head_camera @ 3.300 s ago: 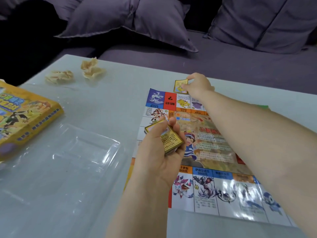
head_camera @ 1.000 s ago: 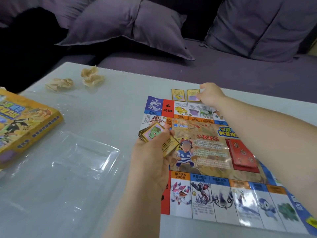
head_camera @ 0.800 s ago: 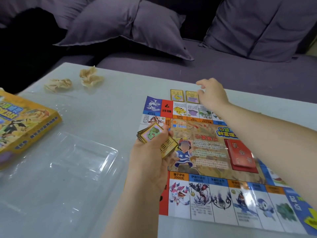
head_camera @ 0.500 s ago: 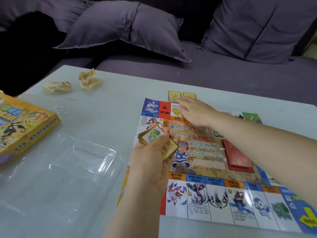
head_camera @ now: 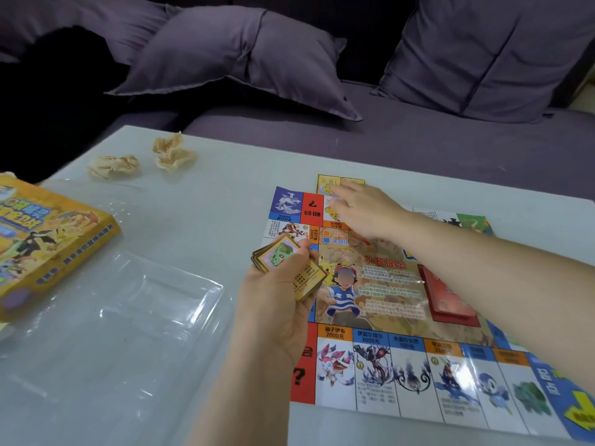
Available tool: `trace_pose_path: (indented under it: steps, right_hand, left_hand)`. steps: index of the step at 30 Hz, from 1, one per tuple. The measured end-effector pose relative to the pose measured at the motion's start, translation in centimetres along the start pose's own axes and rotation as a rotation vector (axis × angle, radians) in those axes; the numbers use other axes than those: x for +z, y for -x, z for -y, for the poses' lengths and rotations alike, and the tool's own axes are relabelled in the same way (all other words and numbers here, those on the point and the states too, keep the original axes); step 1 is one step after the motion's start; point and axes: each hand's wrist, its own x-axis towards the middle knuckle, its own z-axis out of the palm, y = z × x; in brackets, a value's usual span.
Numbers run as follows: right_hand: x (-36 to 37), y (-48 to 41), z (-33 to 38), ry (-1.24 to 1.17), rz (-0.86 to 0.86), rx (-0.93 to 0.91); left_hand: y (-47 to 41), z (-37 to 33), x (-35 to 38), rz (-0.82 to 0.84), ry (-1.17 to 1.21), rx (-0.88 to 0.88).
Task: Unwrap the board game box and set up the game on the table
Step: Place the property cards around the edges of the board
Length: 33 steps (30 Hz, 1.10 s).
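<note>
The game board (head_camera: 386,284) flashes blue, red, orange and white border squares round a tan centre. On the board, a red card stack (head_camera: 450,300). At its left edge, a gold-edged card deck (head_camera: 283,255), top card green on lilac. Farther left, a yellow-orange box (head_camera: 54,233). Beyond the board, purple cushions (head_camera: 244,56).

The board (head_camera: 380,284) lies flat on the table (head_camera: 225,175), in its right half. Just behind the board's far edge, at the left, 2 cards (head_camera: 326,181) lie side by side. The right hand (head_camera: 363,210) is over that far-left part, next to them. A pile of cards (head_camera: 450,300) sits on the board, right of centre. The left hand (head_camera: 273,310) holds a pack of cards (head_camera: 289,265) over the board's left edge. The box (head_camera: 48,239) is at the table's left edge, w/ a tray (head_camera: 128,304) nearer, btw. box & board. Crumpled papers (head_camera: 112,165) lie far left. Behind the table: a sofa (head_camera: 386,140) w/ cushions (head_camera: 244,56).
</note>
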Motion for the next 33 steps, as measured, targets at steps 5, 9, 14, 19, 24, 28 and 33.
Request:
trace_pose_path:
  steps: [5, 9, 14, 19, 24, 28, 33]
  right_hand:
    - [-2.7, 3.8, 2.9, -0.7, -0.178, -0.012]
    - [-2.9, 9.8, 5.1, -1.108, 0.184, -0.014]
    - [-0.7, 12.1, 5.7, -1.254, 0.203, 0.081]
    - [-0.6, 12.1, 5.3, -1.17, 0.224, 0.086]
    - [-1.8, 12.9, 3.6, -1.05, 0.214, 0.118]
    - [-2.9, 14.1, 2.4, -1.003, 0.11, 0.131]
    - [-3.6, 16.7, 2.0, -1.1, 0.081, 0.124]
  left_hand:
    - [0.2, -0.2, -0.3, 0.006, -0.003, 0.021]
    - [0.4, -0.3, -0.5, 0.003, -0.024, 0.055]
    - [0.8, 0.1, -0.6, -0.006, -0.075, 0.086]
    - [1.0, 0.5, -0.7, 0.02, -0.132, 0.039]
    - [1.3, 0.0, -0.5, 0.037, -0.19, -0.038]
    - [2.0, 0.1, -0.1, 0.114, -0.317, -0.073]
    - [3.3, 0.0, 0.6, 0.16, -0.367, -0.076]
